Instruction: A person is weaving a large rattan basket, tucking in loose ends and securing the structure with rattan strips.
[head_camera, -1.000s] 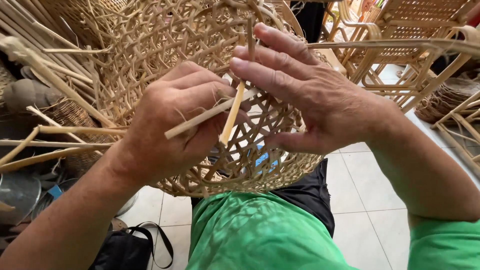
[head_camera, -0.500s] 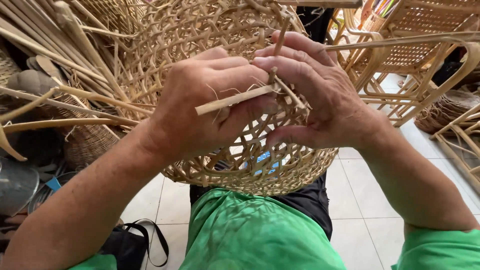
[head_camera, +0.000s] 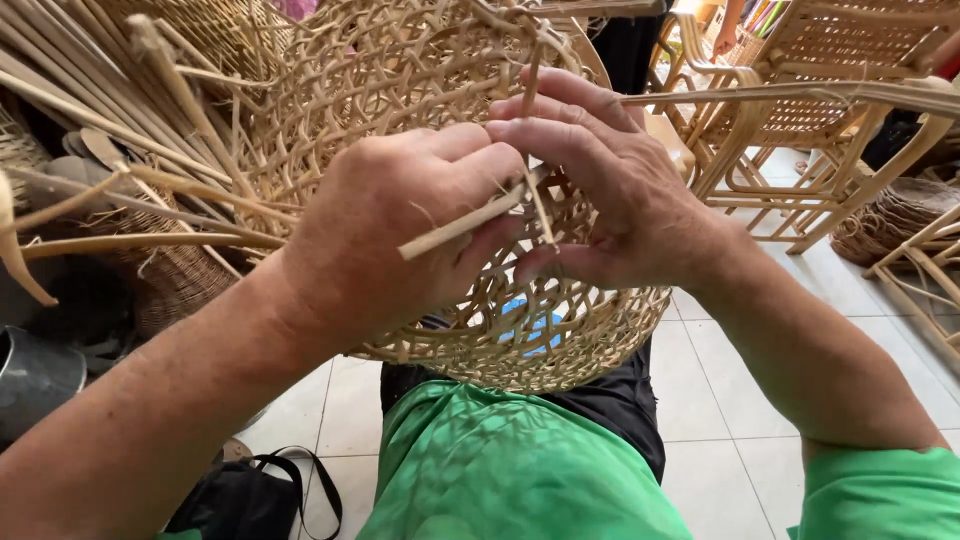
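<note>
Your left hand (head_camera: 385, 235) grips a flat, pale cane strip (head_camera: 462, 225) against the rounded, open-weave rattan basket (head_camera: 400, 90). Your right hand (head_camera: 610, 195) pinches a thin, fibrous strand (head_camera: 532, 85) beside it.

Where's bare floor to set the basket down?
Bare white tiles lie right of the right hand, bordered by the cane chair frame. A strip shows beside the black bag. The left is crowded with cane sticks.
</note>
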